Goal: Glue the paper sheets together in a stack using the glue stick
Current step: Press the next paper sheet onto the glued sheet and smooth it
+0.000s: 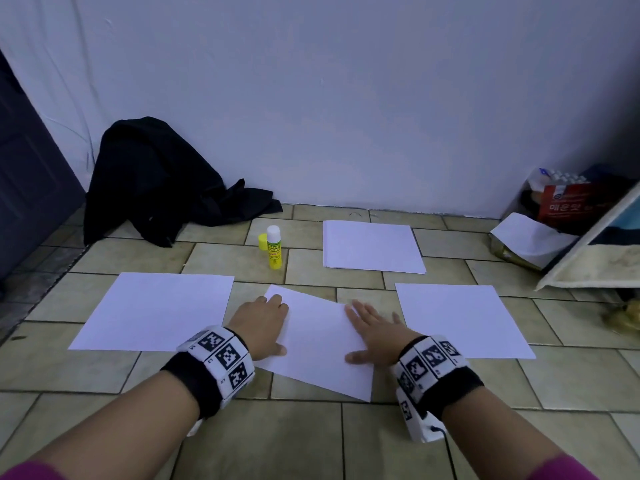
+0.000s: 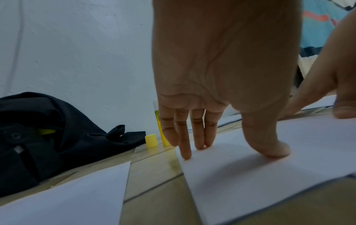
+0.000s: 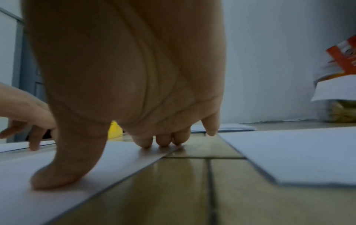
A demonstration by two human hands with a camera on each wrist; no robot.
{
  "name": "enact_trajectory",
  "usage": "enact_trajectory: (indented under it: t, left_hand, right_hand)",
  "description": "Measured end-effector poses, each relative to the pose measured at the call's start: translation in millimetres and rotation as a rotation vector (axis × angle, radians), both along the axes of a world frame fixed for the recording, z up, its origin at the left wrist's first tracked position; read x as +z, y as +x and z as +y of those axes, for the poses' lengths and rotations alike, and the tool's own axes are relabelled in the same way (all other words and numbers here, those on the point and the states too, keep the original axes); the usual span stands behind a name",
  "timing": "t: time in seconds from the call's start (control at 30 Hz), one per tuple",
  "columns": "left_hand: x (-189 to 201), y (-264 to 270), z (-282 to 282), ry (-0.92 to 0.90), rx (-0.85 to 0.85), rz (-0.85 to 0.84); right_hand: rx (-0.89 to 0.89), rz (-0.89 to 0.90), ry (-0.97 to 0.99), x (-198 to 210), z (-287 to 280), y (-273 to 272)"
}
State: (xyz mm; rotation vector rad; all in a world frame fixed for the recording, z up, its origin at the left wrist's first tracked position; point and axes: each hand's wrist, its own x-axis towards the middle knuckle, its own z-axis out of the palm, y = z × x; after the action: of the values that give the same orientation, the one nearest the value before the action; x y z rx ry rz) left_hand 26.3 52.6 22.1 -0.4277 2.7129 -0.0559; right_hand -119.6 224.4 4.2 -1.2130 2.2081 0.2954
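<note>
A white paper sheet [image 1: 317, 336] lies skewed on the tiled floor in front of me. My left hand [image 1: 261, 322] rests flat on its left edge, fingers straight, and my right hand [image 1: 372, 329] lies flat on its right side. In the left wrist view the fingertips [image 2: 185, 153] and thumb press on the sheet [image 2: 250, 182]; the right wrist view shows the same on the sheet [image 3: 115, 159]. Another sheet [image 1: 156, 310] lies to the left, one [image 1: 460, 318] to the right, and a stack [image 1: 372, 245] behind. The uncapped glue stick [image 1: 273, 247] stands upright with its yellow cap [image 1: 263, 241] beside it.
A black garment [image 1: 156, 181] is heaped against the white wall at the back left, by a dark door [image 1: 27, 174]. At the right stand a red packet [image 1: 568, 202], crumpled paper [image 1: 530, 240] and a leaning board [image 1: 595, 251].
</note>
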Motion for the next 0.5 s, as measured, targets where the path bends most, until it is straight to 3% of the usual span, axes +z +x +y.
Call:
enact_trajectory:
  t: [0.2,0.33,0.5]
  left_hand:
    - [-13,0,-13,0.108,0.011,0.045]
    - [-21,6,-29,0.252,0.052,-0.092]
    - [-26,10,-43,0.313,-0.011,-0.180]
  right_hand:
    - [-0.128,0.046,-0.016,10,5,-15]
    - [-0.175,-0.013,-0.079,14,2,-16]
    - [-0.199,-0.089,-0.151,12,12,-15]
